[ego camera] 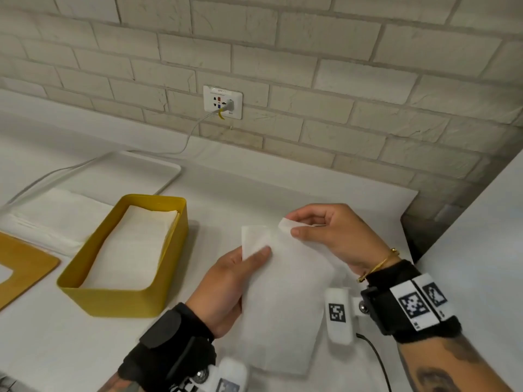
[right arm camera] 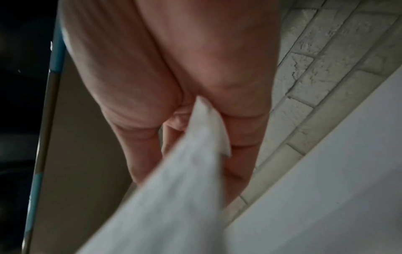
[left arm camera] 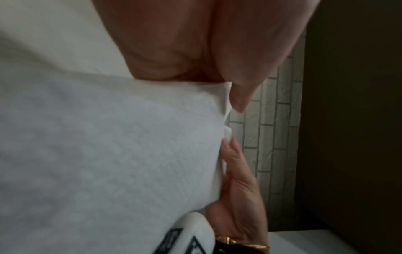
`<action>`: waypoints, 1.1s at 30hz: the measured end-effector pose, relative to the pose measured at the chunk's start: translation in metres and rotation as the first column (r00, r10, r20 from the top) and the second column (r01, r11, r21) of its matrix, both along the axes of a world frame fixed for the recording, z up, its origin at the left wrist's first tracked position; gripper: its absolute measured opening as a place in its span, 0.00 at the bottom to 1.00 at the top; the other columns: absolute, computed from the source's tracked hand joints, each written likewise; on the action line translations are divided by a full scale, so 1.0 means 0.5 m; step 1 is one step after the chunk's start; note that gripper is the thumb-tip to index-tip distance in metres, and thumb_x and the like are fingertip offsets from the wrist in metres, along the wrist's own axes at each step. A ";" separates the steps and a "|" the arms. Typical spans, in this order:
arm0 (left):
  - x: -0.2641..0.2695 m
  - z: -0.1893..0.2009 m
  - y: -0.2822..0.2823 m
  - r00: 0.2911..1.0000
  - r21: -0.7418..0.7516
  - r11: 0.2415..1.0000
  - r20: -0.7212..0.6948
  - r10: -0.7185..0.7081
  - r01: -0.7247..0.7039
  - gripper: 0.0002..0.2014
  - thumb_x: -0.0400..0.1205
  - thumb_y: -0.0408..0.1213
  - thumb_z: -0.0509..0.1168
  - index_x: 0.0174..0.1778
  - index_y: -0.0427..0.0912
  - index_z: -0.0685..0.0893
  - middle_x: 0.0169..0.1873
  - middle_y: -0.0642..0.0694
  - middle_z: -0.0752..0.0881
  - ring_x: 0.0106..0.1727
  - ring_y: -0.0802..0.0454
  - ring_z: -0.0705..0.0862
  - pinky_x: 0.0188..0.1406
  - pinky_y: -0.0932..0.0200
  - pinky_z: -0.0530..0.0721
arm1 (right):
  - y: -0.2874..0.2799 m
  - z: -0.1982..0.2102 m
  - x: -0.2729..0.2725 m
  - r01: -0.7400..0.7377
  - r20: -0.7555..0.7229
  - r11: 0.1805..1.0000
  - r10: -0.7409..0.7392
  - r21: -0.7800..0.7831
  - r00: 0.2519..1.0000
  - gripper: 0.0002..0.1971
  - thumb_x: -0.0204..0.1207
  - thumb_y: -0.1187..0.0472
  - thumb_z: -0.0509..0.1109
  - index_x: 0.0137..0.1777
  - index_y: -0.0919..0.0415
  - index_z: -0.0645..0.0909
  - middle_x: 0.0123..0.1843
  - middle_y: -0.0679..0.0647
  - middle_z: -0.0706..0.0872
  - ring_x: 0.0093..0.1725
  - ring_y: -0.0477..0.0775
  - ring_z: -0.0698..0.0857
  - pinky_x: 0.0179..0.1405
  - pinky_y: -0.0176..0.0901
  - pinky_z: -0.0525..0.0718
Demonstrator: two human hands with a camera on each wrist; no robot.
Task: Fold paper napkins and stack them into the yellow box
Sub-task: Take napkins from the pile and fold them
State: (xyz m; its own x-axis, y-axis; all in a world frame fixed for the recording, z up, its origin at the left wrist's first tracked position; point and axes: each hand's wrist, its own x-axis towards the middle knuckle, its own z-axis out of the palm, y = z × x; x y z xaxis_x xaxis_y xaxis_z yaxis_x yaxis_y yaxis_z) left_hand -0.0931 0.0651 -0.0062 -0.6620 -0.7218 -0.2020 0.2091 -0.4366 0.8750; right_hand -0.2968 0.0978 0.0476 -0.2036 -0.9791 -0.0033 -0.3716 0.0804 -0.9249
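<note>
White bricks make up the wall (ego camera: 311, 80) behind a white counter (ego camera: 70, 349). A wall plug (ego camera: 222, 102) sits on the bricks at 12 o'clock, and a white cord (ego camera: 181, 148) hangs down from it.

Both hands hold one white paper napkin (ego camera: 285, 301) up over the counter, near the middle at 5 o'clock. The napkin is a long shape. Its long side runs from 6 o'clock up to 12 o'clock, leaning a little to the left at the top. Its short top edge points at the wall.

The left hand (ego camera: 226, 290) grips the napkin's left edge. Its thumb lies flat on top near the top left corner, and its other fingers are hidden under the paper. The right hand (ego camera: 334, 236) pinches the top right corner between its thumb and first finger. That corner is lifted and bent up a bit. In the right wrist view, the corner (right arm camera: 208, 123) pokes out between the fingers (right arm camera: 139, 141).

The yellow box (ego camera: 119, 301) stands on the counter at 9 o'clock, well apart from the hands. Its long side also runs toward the wall. Folded napkins (ego camera: 133, 247) lie flat inside it.

A pile of flat napkins (ego camera: 53, 219) lies just behind the box at 10 o'clock. A white tray (ego camera: 158, 168) is behind that. A brown wooden lid (ego camera: 25, 267) lies at the far left.
</note>
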 end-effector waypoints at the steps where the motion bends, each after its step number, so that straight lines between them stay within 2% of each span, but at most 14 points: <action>1: 0.003 -0.005 0.002 1.000 -0.010 1.000 0.001 -0.001 0.001 0.18 0.84 0.38 0.65 0.68 0.35 0.84 0.59 0.34 0.91 0.60 0.35 0.90 0.57 0.46 0.91 | 0.003 -0.007 -0.001 0.009 0.021 1.000 -0.010 0.017 1.000 0.11 0.74 0.64 0.81 0.52 0.48 0.93 0.48 0.50 0.94 0.51 0.49 0.91 0.70 0.57 0.84; 4: 0.007 -0.019 0.001 0.999 -0.009 0.999 -0.008 0.036 -0.036 0.19 0.80 0.34 0.67 0.67 0.33 0.84 0.59 0.32 0.91 0.60 0.31 0.90 0.58 0.42 0.90 | 0.022 -0.036 0.004 0.053 0.264 0.997 -0.065 0.051 0.962 0.23 0.66 0.58 0.85 0.62 0.46 0.89 0.58 0.57 0.92 0.58 0.56 0.91 0.62 0.55 0.88; 6: 0.008 -0.026 -0.005 0.997 -0.003 0.997 -0.010 0.083 -0.083 0.19 0.81 0.35 0.67 0.68 0.34 0.84 0.59 0.34 0.91 0.60 0.32 0.90 0.59 0.41 0.89 | 0.040 -0.064 0.021 0.107 0.502 0.992 -0.123 0.061 0.856 0.33 0.61 0.61 0.84 0.69 0.53 0.84 0.63 0.60 0.91 0.59 0.59 0.91 0.54 0.51 0.91; 8: 0.008 -0.028 -0.011 0.994 -0.002 0.994 0.005 0.108 -0.108 0.17 0.84 0.35 0.65 0.69 0.35 0.83 0.60 0.36 0.91 0.61 0.35 0.90 0.60 0.42 0.90 | 0.056 -0.092 0.044 0.159 0.647 0.987 -0.145 0.037 0.749 0.32 0.64 0.67 0.81 0.71 0.61 0.81 0.63 0.62 0.91 0.62 0.61 0.91 0.55 0.50 0.92; 9: 0.008 -0.029 -0.013 0.994 -0.001 0.994 0.012 0.112 -0.112 0.16 0.86 0.35 0.63 0.70 0.36 0.83 0.60 0.36 0.91 0.61 0.36 0.90 0.60 0.43 0.90 | 0.062 -0.102 0.055 0.185 0.665 0.982 -0.153 0.022 0.731 0.28 0.68 0.70 0.79 0.70 0.63 0.81 0.62 0.62 0.91 0.62 0.61 0.91 0.56 0.50 0.92; 12: 0.009 -0.026 -0.016 0.991 0.039 0.990 0.025 0.133 -0.134 0.16 0.90 0.42 0.59 0.68 0.38 0.85 0.59 0.39 0.92 0.60 0.40 0.91 0.61 0.44 0.88 | 0.079 -0.111 0.064 0.276 0.606 0.960 -0.192 -0.046 0.772 0.21 0.73 0.71 0.75 0.67 0.64 0.84 0.60 0.61 0.92 0.63 0.63 0.90 0.59 0.53 0.91; 14: 0.011 -0.019 -0.019 0.990 0.084 0.986 0.018 0.141 -0.142 0.18 0.91 0.45 0.58 0.67 0.39 0.86 0.59 0.40 0.92 0.61 0.42 0.91 0.66 0.43 0.84 | 0.098 -0.097 0.054 0.258 0.584 0.958 -0.139 -0.124 0.800 0.23 0.69 0.64 0.80 0.66 0.63 0.86 0.61 0.61 0.92 0.62 0.63 0.90 0.57 0.51 0.91; 17: 0.015 -0.012 -0.026 0.988 0.134 0.979 0.013 0.151 -0.151 0.19 0.91 0.47 0.57 0.68 0.40 0.86 0.60 0.40 0.91 0.61 0.43 0.91 0.65 0.44 0.84 | 0.136 -0.050 0.041 0.019 0.583 0.968 0.136 -0.251 0.801 0.32 0.58 0.54 0.91 0.63 0.60 0.89 0.61 0.66 0.91 0.58 0.63 0.92 0.51 0.47 0.91; 19: 0.013 -0.009 -0.027 0.989 0.149 0.978 0.004 0.145 -0.144 0.20 0.91 0.47 0.57 0.68 0.39 0.86 0.61 0.40 0.91 0.61 0.43 0.91 0.62 0.46 0.85 | 0.142 -0.026 0.042 -0.082 0.595 0.952 0.250 -0.294 0.764 0.30 0.59 0.57 0.90 0.63 0.60 0.89 0.59 0.68 0.91 0.55 0.63 0.93 0.49 0.48 0.91; 21: 0.005 -0.001 -0.024 0.991 0.156 0.979 -0.009 0.133 -0.130 0.21 0.90 0.48 0.57 0.68 0.38 0.86 0.60 0.39 0.91 0.60 0.43 0.91 0.59 0.47 0.86 | 0.124 -0.025 0.048 -0.053 0.579 0.970 0.185 -0.237 0.794 0.26 0.65 0.62 0.85 0.64 0.59 0.88 0.57 0.68 0.92 0.55 0.63 0.93 0.51 0.49 0.92; 23: -0.005 0.005 -0.017 0.994 0.137 0.985 -0.019 0.109 -0.106 0.23 0.91 0.50 0.56 0.68 0.38 0.87 0.60 0.38 0.91 0.61 0.42 0.91 0.63 0.45 0.85 | 0.098 -0.040 0.059 0.060 0.450 0.991 0.001 -0.122 0.893 0.20 0.72 0.64 0.79 0.65 0.57 0.85 0.55 0.64 0.93 0.56 0.65 0.93 0.58 0.59 0.91; 25: -0.011 0.008 -0.011 0.995 0.095 0.991 -0.012 0.098 -0.096 0.23 0.91 0.52 0.55 0.67 0.40 0.87 0.60 0.39 0.91 0.62 0.42 0.90 0.64 0.44 0.84 | 0.079 -0.057 0.068 0.120 0.310 0.991 -0.096 -0.058 0.946 0.15 0.79 0.64 0.76 0.64 0.56 0.84 0.52 0.58 0.95 0.54 0.62 0.94 0.63 0.67 0.88; 28: -0.010 0.003 -0.009 0.997 0.059 0.995 0.007 0.075 -0.075 0.27 0.89 0.58 0.53 0.69 0.44 0.86 0.62 0.40 0.91 0.64 0.42 0.89 0.67 0.42 0.84 | 0.069 -0.072 0.074 0.155 0.224 0.988 -0.146 -0.020 0.963 0.12 0.81 0.64 0.75 0.62 0.55 0.83 0.48 0.55 0.95 0.50 0.57 0.94 0.62 0.67 0.88; 33: -0.008 -0.004 -0.012 0.999 0.040 0.998 0.003 0.052 -0.052 0.32 0.84 0.65 0.53 0.72 0.46 0.85 0.64 0.41 0.90 0.67 0.43 0.88 0.73 0.41 0.80 | 0.064 -0.080 0.079 0.201 0.251 0.980 -0.195 0.001 0.948 0.11 0.80 0.64 0.76 0.60 0.56 0.84 0.48 0.55 0.95 0.50 0.58 0.94 0.62 0.68 0.88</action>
